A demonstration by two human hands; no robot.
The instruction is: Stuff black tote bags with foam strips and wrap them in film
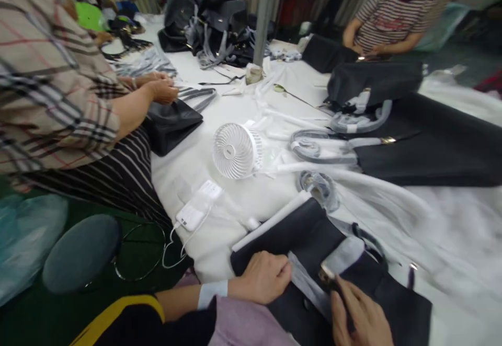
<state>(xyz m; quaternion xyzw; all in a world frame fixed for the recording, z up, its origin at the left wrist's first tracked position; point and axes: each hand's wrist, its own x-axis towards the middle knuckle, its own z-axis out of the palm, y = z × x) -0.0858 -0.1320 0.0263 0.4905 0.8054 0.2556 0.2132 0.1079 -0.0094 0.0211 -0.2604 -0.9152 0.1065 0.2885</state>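
Observation:
A black bag (314, 231) lies flat on the white-covered table in front of me. My left hand (264, 278) rests on it with curled fingers, closed at the end of a strap wrapped in cloudy plastic film (309, 286). On the bag's right part, my right hand (361, 314) pinches a dark strap (344, 304) near a gold-coloured metal clasp (326, 272). Beyond the clasp is another film-wrapped piece (345, 254). My right fingertips are partly hidden by the strap.
A white fan (235, 150) and a white cabled device (198, 205) sit beyond the bag. More black bags (431, 142) and wrapped handles (314, 145) lie to the right. A round stool (82, 252) stands at left. Two co-workers handle bags at left and far right.

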